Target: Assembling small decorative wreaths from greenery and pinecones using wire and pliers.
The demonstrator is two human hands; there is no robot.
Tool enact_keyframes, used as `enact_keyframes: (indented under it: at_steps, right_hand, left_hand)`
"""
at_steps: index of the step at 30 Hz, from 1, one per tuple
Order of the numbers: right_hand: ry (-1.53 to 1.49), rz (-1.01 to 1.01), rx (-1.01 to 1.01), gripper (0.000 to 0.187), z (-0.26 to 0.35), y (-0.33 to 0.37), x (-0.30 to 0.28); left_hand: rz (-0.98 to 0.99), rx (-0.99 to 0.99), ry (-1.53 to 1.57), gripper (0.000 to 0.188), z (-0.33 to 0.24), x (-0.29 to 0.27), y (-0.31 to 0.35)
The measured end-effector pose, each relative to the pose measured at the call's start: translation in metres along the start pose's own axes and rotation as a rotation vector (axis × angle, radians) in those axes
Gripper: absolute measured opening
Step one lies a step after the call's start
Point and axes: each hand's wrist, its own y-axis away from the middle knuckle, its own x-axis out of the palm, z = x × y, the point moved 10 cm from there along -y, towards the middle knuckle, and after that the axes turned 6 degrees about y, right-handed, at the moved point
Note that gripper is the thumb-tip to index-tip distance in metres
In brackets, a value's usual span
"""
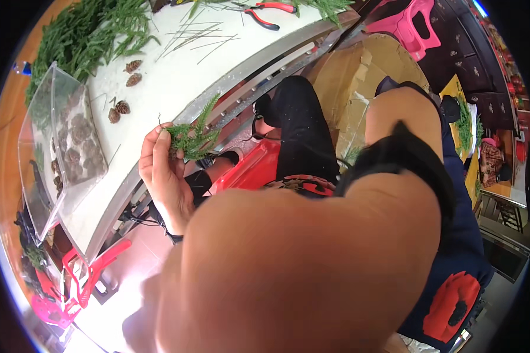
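Observation:
My left hand (166, 167) is at the near edge of the white table (176, 76), thumb and fingers pinched on a green evergreen sprig (195, 134). The sprig's needles fan out to the right, past the table edge. My right hand (288, 270) is raised very close to the view, large and blurred, covering much of the lower middle. Its fingers cannot be made out. A black band (394, 162) crosses that arm. Small brown pine cones (133, 79) and thin dark wire pieces (197, 38) lie on the table beyond my left hand.
A clear plastic box (62, 147) with brown cones stands at the table's left. Behind it is a heap of green sprigs (94, 35). Red-handled pliers (262, 15) lie at the far edge. A cardboard box (359, 70) and a pink stool (406, 26) are to the right.

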Motion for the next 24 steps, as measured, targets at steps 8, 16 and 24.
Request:
enact_keyframes:
  at_steps: [8,16,24]
  right_hand:
    - [-0.099,0.198,0.027,0.015,-0.012,-0.001,-0.002]
    - [-0.223,0.476,-0.076,0.017,-0.026,-0.018,0.015]
    - [0.67,-0.139,0.349,0.031,-0.268,-0.015,-0.034]
  left_hand:
    - [-0.021,-0.026,-0.052,0.012,0.003,0.005,-0.005]
    - [-0.116,-0.068,-0.04,0.012,0.008,-0.007,-0.002]
    - [-0.08,-0.018,-0.039,0.013,0.005,0.008,-0.001]
